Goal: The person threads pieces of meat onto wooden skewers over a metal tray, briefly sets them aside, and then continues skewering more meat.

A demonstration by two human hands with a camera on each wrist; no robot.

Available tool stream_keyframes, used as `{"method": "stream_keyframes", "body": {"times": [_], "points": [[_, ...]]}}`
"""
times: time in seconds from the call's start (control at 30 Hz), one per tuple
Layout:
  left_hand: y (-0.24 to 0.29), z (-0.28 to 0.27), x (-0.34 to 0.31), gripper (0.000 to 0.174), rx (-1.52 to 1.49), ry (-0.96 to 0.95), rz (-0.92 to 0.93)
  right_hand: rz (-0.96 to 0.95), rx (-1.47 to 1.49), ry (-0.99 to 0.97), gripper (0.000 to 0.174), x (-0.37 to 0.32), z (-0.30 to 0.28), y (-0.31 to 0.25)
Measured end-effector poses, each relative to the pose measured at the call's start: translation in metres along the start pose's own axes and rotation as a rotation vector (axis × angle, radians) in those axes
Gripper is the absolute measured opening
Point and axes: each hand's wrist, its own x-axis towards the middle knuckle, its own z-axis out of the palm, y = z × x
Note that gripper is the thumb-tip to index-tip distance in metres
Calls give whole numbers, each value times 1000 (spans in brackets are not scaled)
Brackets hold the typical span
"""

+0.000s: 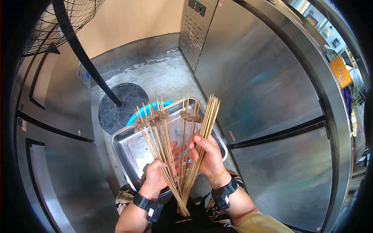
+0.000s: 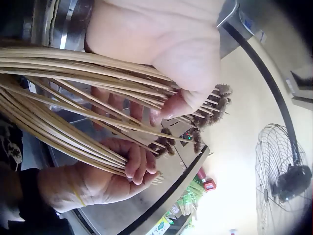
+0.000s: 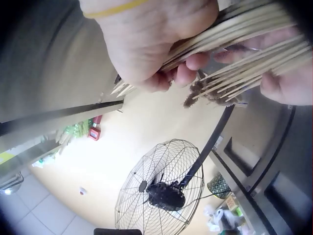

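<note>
My left hand [image 1: 154,179] holds a fan of bamboo skewers [image 1: 157,140], its thumb across them and its fingers stretched out behind. Brown, ragged-looking pieces of food [image 1: 152,119] are threaded near their pointed tips. A few more skewers with brown pieces [image 1: 190,116] stand between the two hands, in front of the left fingers. My right hand [image 1: 211,155] grips a thick bundle of bare skewers [image 1: 210,116], fingers curled round it. Both bundles meet at their lower ends near my body. In the left wrist view the right hand [image 2: 117,171] shows curled around the bare bundle.
Below the hands lies a metal tray [image 1: 136,153], with brown food [image 1: 143,176] at its left side. A blue basin [image 1: 168,103] shows its rim behind the tray. A floor fan [image 1: 72,33] stands on a round base [image 1: 108,114]. Steel cabinets [image 1: 256,73] flank both sides.
</note>
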Motion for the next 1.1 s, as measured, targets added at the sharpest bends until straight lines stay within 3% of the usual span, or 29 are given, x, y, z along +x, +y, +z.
{"method": "stream_keyframes", "body": {"times": [0.4, 0.6, 0.8, 0.97, 1.07, 1.1], "points": [[-7, 3, -1, 70, 29, 111, -19, 40, -129, -54, 7, 0, 8, 15], [-7, -20, 2, 63, -12, -18, -47, 16, -109, -3, 7, 1, 9, 14], [-9, -9, 4, 69, 109, -83, 10, 59, -108, 14, 7, 5, 2, 16], [-19, 0, 1, 18, 291, 113, 7, 115, -179, 5, 10, 7, 3, 16], [-29, -26, 7, 32, 195, 79, -9, 149, -196, -12, 16, 8, 2, 16], [-36, -29, 8, 23, 190, 112, 9, 150, -196, -42, 19, 9, -1, 18]]}}
